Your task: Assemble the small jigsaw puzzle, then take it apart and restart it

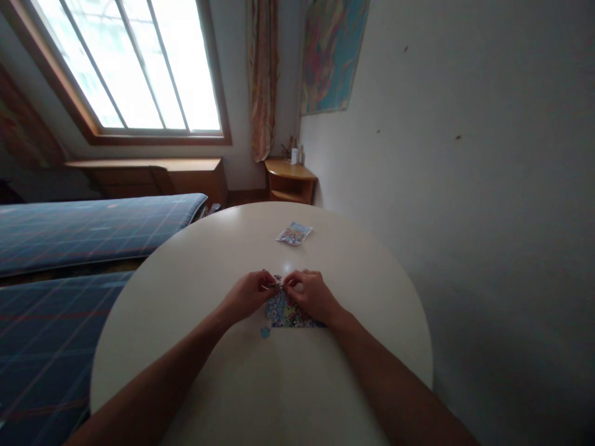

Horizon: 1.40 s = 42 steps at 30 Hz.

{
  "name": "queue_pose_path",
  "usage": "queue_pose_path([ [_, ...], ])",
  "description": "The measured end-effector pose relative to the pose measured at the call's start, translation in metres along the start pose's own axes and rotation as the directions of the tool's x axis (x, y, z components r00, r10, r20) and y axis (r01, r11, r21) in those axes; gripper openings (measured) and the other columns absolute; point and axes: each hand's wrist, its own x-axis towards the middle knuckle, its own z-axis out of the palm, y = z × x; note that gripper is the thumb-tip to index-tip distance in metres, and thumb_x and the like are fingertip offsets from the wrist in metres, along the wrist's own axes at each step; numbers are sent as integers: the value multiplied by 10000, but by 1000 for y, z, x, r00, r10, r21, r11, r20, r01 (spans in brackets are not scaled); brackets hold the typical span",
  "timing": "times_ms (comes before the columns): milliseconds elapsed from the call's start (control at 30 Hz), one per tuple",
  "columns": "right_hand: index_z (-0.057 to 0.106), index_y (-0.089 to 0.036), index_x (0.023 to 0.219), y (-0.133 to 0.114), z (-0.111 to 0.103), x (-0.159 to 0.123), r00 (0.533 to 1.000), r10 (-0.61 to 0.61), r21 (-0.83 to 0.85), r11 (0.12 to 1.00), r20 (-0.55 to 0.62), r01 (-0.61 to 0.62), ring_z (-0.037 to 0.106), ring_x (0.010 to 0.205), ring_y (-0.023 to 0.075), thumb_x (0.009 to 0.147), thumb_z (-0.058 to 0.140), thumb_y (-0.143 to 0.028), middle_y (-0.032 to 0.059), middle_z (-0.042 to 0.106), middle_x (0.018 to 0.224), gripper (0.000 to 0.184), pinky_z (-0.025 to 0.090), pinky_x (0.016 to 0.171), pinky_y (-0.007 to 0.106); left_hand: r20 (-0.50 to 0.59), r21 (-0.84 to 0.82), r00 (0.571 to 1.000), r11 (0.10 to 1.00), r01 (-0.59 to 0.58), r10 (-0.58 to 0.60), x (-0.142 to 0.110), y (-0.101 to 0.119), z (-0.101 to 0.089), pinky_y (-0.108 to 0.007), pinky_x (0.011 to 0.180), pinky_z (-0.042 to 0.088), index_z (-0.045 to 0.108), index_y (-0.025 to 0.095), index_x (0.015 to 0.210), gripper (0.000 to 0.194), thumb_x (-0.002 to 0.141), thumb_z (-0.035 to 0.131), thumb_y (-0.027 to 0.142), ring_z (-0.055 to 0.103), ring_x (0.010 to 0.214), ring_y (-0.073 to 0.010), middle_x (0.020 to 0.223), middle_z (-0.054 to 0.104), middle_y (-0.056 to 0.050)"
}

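Note:
A small, colourful jigsaw puzzle [284, 314] lies partly assembled on the round white table [223, 260]. My left hand [251, 293] and my right hand [312, 294] meet over its far edge, fingers pinched together on a small puzzle piece [277, 282] between them. My right hand covers part of the puzzle. One loose blue piece [264, 332] lies on the table just left of the puzzle's near corner. A small colourful picture card [294, 233] rests farther away on the table, beyond my hands.
The table stands against a white wall [465, 186] on the right. Two beds with blue checked covers [69, 235] lie to the left. A wooden corner shelf [289, 179], a low wooden cabinet [153, 176] and a window [134, 68] are at the back.

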Motion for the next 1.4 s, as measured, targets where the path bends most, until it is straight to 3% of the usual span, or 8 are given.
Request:
queue_pose_path([
  [167,718,-234,858,1,1,1,999,-25,-40,999,-24,24,642,938,200,813,681,-206,16,750,890,65,379,931,353,-44,129,999,991,21,-16,-1,6,-5,-254,611,433,682,172,815,231,800,599,387,656,672,-188,765,722,-38],
  [333,733,-248,1005,5,0,2,997,40,-33,999,-68,-42,646,938,201,882,606,-226,24,759,954,179,400,920,348,-67,245,997,968,46,-30,2,-2,-11,-247,564,377,691,173,803,275,849,533,393,608,602,-171,712,706,-33],
  [567,718,-243,1118,15,-1,2,992,100,-194,975,-71,-112,579,1058,242,898,575,-252,75,706,1093,263,375,927,389,-45,418,993,901,115,-106,4,-10,-18,-271,586,362,743,171,902,365,886,474,418,618,635,-200,735,714,-72],
  [800,711,-295,1123,6,0,-5,997,-23,-169,985,77,36,490,1184,263,841,678,-412,59,627,1248,307,295,1023,454,30,241,998,969,52,-61,4,-16,-25,-271,633,433,685,142,1019,332,817,545,365,643,667,-195,747,727,-57],
  [900,718,-303,1097,4,2,-7,993,-24,-155,987,115,42,465,1221,277,837,681,-422,59,606,1287,289,268,1043,479,74,151,996,988,44,-55,5,-17,-25,-271,624,450,667,137,924,302,788,584,393,652,679,-196,774,736,-78],
  [1100,712,-258,1027,2,1,-5,995,-13,-81,996,99,21,492,1201,268,811,719,-344,61,664,1193,232,263,1034,468,106,78,992,995,54,-63,7,-15,-26,-267,609,464,690,132,945,337,826,525,401,608,609,-164,818,747,-81],
  [1233,715,-239,949,-4,0,-4,997,14,-16,1000,76,-13,555,1115,246,837,689,-267,43,732,981,118,262,1014,460,54,196,996,979,62,-74,7,-14,-26,-259,576,420,722,153,884,326,846,488,377,583,589,-166,711,715,-45],
  [1400,721,-262,966,-5,1,-3,999,16,-5,1000,50,-16,581,1084,238,842,683,-251,26,747,951,130,273,997,443,23,348,998,936,46,-58,7,-19,-24,-260,604,400,714,161,930,301,857,492,350,609,653,-185,730,699,-52],
])
